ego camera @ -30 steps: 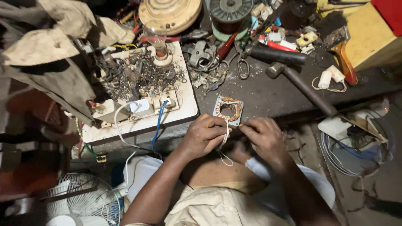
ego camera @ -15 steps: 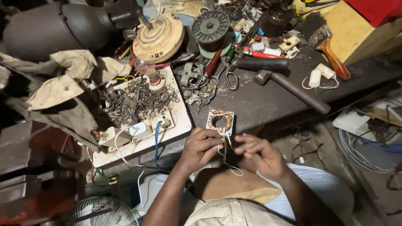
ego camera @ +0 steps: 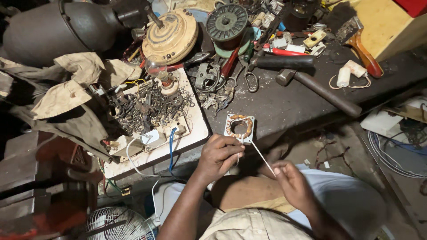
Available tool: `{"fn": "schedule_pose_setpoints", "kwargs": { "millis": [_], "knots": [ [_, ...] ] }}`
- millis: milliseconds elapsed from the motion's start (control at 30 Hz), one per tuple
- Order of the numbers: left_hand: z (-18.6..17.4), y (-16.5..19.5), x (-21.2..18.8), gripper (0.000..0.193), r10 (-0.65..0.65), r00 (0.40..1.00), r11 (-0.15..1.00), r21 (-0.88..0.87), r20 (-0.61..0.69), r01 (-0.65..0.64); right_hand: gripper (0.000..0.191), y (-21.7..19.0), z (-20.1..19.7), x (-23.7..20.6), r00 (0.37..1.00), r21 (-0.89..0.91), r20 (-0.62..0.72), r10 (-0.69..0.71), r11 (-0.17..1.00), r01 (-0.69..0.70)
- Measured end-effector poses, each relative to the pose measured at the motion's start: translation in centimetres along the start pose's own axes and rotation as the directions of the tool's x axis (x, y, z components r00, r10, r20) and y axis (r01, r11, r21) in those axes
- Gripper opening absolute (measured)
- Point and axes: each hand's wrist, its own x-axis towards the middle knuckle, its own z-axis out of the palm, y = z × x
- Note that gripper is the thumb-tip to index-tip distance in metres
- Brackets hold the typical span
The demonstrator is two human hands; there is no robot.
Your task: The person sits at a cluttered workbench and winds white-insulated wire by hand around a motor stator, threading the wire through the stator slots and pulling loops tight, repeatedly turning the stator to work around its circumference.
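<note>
My left hand (ego camera: 219, 155) is closed, its fingers (ego camera: 231, 144) pinching the lower edge of a small square coil frame (ego camera: 239, 127) wound with a copper ring. The frame sits at the near edge of the dark tabletop (ego camera: 289, 102), just beyond those fingers. My right hand (ego camera: 291, 184) is lower and closer to my body, its fingers (ego camera: 276, 170) closed on the end of a thin white cord (ego camera: 262, 156). The cord runs taut and diagonal from the frame down to that hand.

To the left of my left hand lies a white board (ego camera: 195, 133) heaped with scrap wire and fittings. Beyond both hands lie a hammer (ego camera: 320, 91), scissors (ego camera: 250, 78), a dark wire spool (ego camera: 227, 22) and a round cream motor housing (ego camera: 171, 38). A fan guard (ego camera: 118, 224) sits below my left arm.
</note>
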Motion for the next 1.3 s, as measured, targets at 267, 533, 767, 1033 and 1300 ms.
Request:
{"fn": "schedule_pose_setpoints", "kwargs": {
  "millis": [267, 533, 767, 1033, 1300],
  "knots": [
    [0.0, -0.1, -0.2, 0.023, -0.019, 1.000, 1.000, -0.023, -0.004, 0.019, 0.040, -0.5, -2.5, -1.1, 0.984, -0.627, -0.114, 0.140, 0.758, -0.181],
    [-0.1, 0.1, 0.0, 0.023, -0.017, 1.000, 1.000, -0.025, -0.012, 0.017, 0.036, -6.5, 2.4, 5.0, 0.977, -0.561, -0.093, -0.189, 0.821, 0.105],
    [-0.3, 0.1, 0.0, 0.020, -0.023, 0.999, 0.999, -0.043, -0.024, 0.022, 0.012, -9.1, 5.3, 7.7, 0.914, -0.531, -0.090, -0.395, 0.795, 0.292],
    [-0.1, 0.0, -0.1, 0.016, -0.012, 1.000, 0.999, -0.038, -0.017, 0.012, 0.010, -5.2, 2.2, 4.8, 0.965, -0.582, -0.002, -0.262, 0.785, 0.212],
    [0.0, -0.3, 0.0, 0.016, -0.004, 1.000, 1.000, -0.025, -0.024, 0.003, 0.005, 0.8, -0.8, -1.2, 0.905, -0.701, 0.391, 0.168, 0.692, 0.174]
  ]
}}
